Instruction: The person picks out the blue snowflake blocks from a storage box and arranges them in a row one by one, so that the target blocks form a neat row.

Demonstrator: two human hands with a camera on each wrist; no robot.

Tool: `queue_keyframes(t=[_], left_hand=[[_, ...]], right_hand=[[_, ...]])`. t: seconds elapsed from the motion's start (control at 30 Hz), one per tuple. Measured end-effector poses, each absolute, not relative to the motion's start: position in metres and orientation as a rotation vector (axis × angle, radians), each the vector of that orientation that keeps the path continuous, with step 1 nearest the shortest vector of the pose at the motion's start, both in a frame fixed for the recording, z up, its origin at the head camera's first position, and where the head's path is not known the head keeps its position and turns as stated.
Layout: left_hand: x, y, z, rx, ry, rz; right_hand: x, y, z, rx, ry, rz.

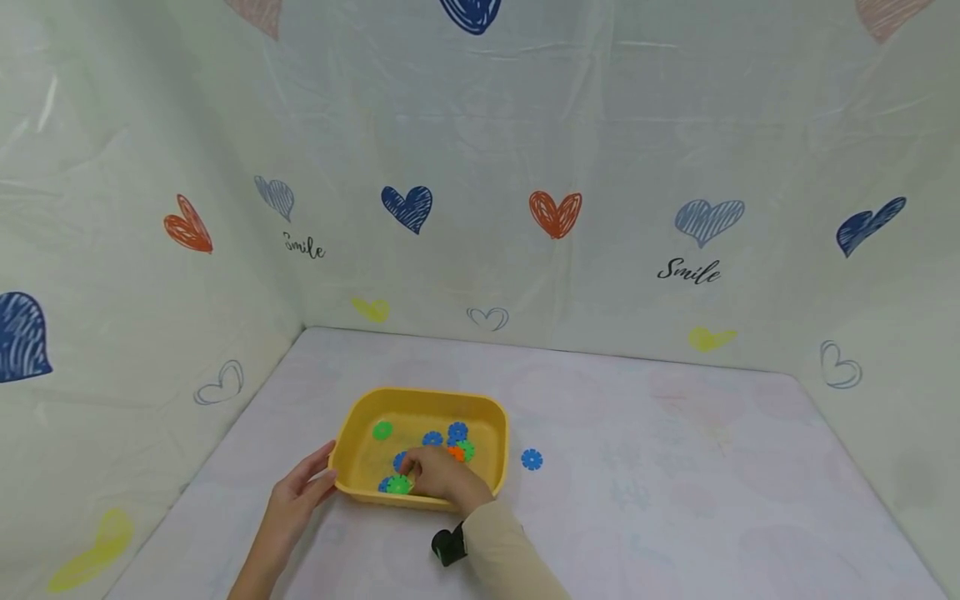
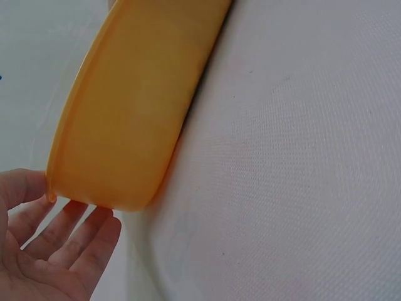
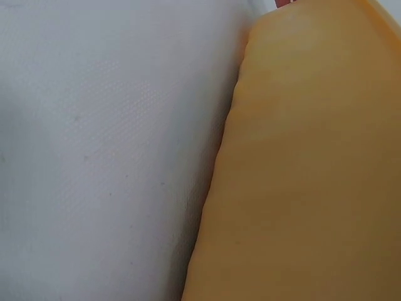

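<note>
A yellow tray (image 1: pixel 420 500) stands on the white table with several small notched plastic discs inside. My left hand (image 1: pixel 296 492) touches its left end. In the left wrist view the thumb of the left hand (image 2: pixel 50 251) meets the rim, and the fairly straight fingers rest against the outer wall. My right hand (image 1: pixel 438 473) reaches over the near side into the tray. Its curled fingers pinch the edge of a green notched disc (image 1: pixel 397 485); the fingertips are partly hidden. A blue notched disc (image 1: pixel 400 461) lies just beyond them. The right wrist view shows mainly the tray's wall (image 3: pixel 307 157).
Another green disc (image 1: pixel 382 430) lies at the tray's back left. Blue discs (image 1: pixel 457 431) and an orange disc (image 1: pixel 457 453) lie toward its right. A blue disc (image 1: pixel 532 459) sits on the table (image 1: pixel 637 483) right of the tray. Heart-printed sheeting (image 1: pixel 480 258) surrounds the table.
</note>
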State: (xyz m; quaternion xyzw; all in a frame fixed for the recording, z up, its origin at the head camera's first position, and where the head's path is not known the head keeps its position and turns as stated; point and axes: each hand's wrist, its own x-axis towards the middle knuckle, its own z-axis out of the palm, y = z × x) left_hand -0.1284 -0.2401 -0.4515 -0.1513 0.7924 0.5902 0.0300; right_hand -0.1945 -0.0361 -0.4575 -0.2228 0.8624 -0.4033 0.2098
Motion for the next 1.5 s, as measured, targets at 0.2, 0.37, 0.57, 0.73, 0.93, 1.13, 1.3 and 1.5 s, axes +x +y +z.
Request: queue_keyframes(t=[0.2, 0.37, 0.57, 0.73, 0.93, 1.13, 1.3, 1.5], left_hand=[[-0.1281, -0.2405, -0.4508, -0.447, 2.446, 1.843], [-0.1286, -0.2406, -0.4515, -0.433, 2.446, 1.868], [-0.1285, -0.2408, -0.453, -0.454, 2.445, 1.843], [-0.1288, -0.2408, -0.4536, -0.47, 2.447, 1.826], [-0.1283, -0.241, -0.4533, -0.457, 2.445, 1.842], [-0.1275, -0.2405, -0.4525, -0.457, 2.448, 1.845], [-0.1279, -0.2397, -0.4529, -0.463, 2.448, 1.839], [-0.1284, -0.2392, -0.4522, -0.459, 2.461, 1.833]], right_hand=[[-0.1944, -0.0342, -0.457, -0.607, 2.384, -1.142], [-0.1939, -0.033, -0.4572, -0.594, 2.37, -1.158], [-0.1936, -0.0326, -0.4586, -0.578, 2.318, -1.217], [-0.1941, -0.0329, -0.4592, -0.528, 2.246, -1.288], [-0.1938, -0.0326, -0.4578, -0.491, 2.206, -1.356], [-0.1945, -0.0331, -0.459, -0.508, 2.215, -1.384], [-0.1956, -0.0323, -0.4588, -0.486, 2.228, -1.413], [-0.197, -0.028, -0.4541, -0.461, 2.25, -1.491]])
